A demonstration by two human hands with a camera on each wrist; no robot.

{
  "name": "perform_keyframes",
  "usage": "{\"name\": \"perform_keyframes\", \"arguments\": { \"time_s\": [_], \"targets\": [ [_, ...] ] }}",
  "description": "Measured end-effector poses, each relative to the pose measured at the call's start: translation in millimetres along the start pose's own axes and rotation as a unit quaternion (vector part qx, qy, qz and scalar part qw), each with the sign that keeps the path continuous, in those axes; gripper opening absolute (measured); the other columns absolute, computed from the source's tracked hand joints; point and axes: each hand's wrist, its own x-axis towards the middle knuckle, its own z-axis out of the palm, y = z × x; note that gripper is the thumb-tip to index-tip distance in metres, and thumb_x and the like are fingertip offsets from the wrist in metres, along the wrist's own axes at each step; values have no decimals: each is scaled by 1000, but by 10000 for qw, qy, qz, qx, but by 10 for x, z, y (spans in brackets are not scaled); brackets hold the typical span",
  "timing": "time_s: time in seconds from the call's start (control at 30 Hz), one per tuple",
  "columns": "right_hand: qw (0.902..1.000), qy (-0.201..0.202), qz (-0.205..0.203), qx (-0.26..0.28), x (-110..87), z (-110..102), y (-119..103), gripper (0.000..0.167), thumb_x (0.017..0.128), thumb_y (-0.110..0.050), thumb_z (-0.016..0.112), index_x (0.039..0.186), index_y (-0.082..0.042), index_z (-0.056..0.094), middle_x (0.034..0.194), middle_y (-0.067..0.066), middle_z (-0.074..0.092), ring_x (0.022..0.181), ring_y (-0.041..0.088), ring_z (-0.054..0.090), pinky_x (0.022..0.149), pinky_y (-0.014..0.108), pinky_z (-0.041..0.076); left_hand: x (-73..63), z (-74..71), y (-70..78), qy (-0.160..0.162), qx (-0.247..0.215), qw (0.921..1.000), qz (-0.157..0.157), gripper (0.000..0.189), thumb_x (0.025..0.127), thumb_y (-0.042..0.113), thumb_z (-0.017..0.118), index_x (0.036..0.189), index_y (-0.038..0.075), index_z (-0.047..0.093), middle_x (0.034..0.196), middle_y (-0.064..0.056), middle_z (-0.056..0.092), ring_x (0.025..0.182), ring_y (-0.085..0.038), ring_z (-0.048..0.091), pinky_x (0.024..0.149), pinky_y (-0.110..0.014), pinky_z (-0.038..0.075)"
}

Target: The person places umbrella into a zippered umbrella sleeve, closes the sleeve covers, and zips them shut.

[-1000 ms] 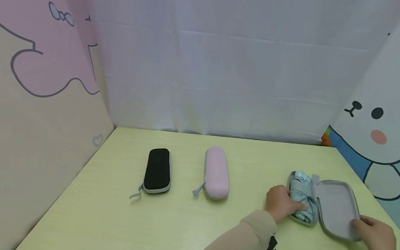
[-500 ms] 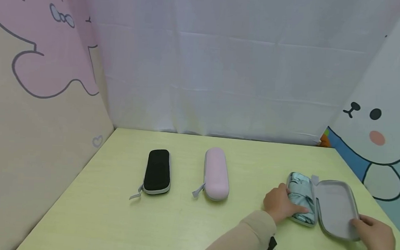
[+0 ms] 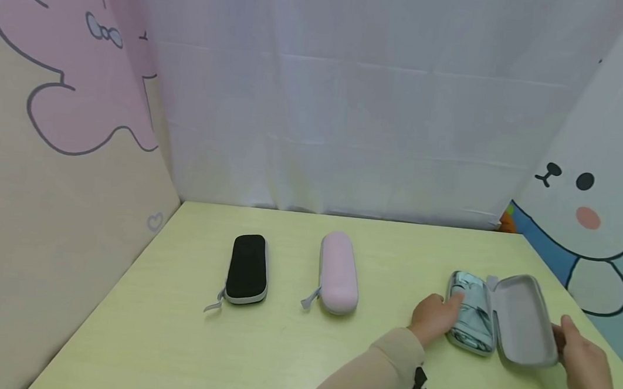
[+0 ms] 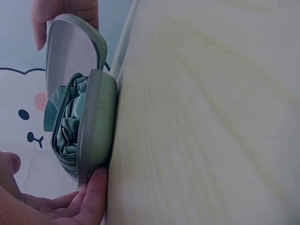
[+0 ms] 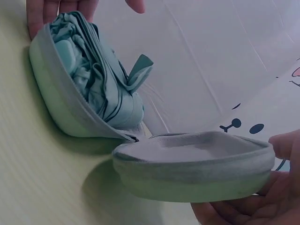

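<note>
A light grey-green zip case (image 3: 470, 347) lies unzipped at the right of the table, holding a folded teal umbrella (image 3: 469, 308) with its strap showing. My left hand (image 3: 434, 317) is at the case's left side; in the left wrist view its fingers (image 4: 96, 192) touch the outer wall and the thumb stands apart. My right hand (image 3: 588, 362) is at the outer edge of the lid (image 3: 524, 320), which is tilted up off the table. In the right wrist view, its fingers (image 5: 239, 208) lie under the lid (image 5: 197, 180), with the thumb raised near the edge.
A black zip case (image 3: 248, 267) and a pink zip case (image 3: 339, 272) lie closed on the pale yellow table (image 3: 187, 346), left of the hands. A white cloth (image 3: 348, 102) hangs behind the table, with cartoon-printed walls (image 3: 596, 203) at both sides.
The right hand's thumb has come off the inside of the lid, and the lid has tilted upward. The left thumb has lifted and shifted toward the umbrella's upper left edge.
</note>
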Motion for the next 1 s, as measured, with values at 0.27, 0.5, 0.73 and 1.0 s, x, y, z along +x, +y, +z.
{"name": "perform_keyframes", "arguments": {
  "time_s": [0.27, 0.5, 0.73, 1.0],
  "targets": [
    [9978, -490, -438, -45, 19, 12, -38, 90, 91, -63, 7, 141, 10, 22, 126, 32, 43, 108, 32, 49, 92, 45, 40, 4, -48, -14, -97, 54, 9999, 53, 52, 91, 55, 42, 92, 11, 69, 83, 2, 61, 71, -15, 51, 71, -29, 42],
    [9966, -520, -546, -340, -229, 149, -282, 67, 100, -44, 19, 139, 10, 29, 132, 32, 40, 102, 29, 52, 88, 46, 43, 38, -42, -31, -153, -57, 9999, 18, 52, 93, 54, 40, 89, 11, 68, 76, -1, 55, 69, -16, 49, 70, -30, 41],
    [9919, -431, -878, -814, -334, 321, -342, 54, 97, -29, 48, 135, 8, 40, 139, 30, 33, 90, 19, 59, 91, 57, 36, 51, -46, -42, -220, -222, 9995, 5, 52, 93, 54, 39, 92, 11, 68, 77, -1, 57, 72, -16, 52, 74, -30, 42],
    [9787, -296, -1592, -1265, -326, 435, -326, 55, 86, -25, 69, 127, 7, 50, 103, 19, 64, 107, 39, 48, 79, 48, 45, 51, -8, -49, -140, -256, 9996, -9, 53, 91, 56, 42, 90, 11, 69, 72, -1, 57, 70, -15, 53, 72, -28, 42]
  ]
}}
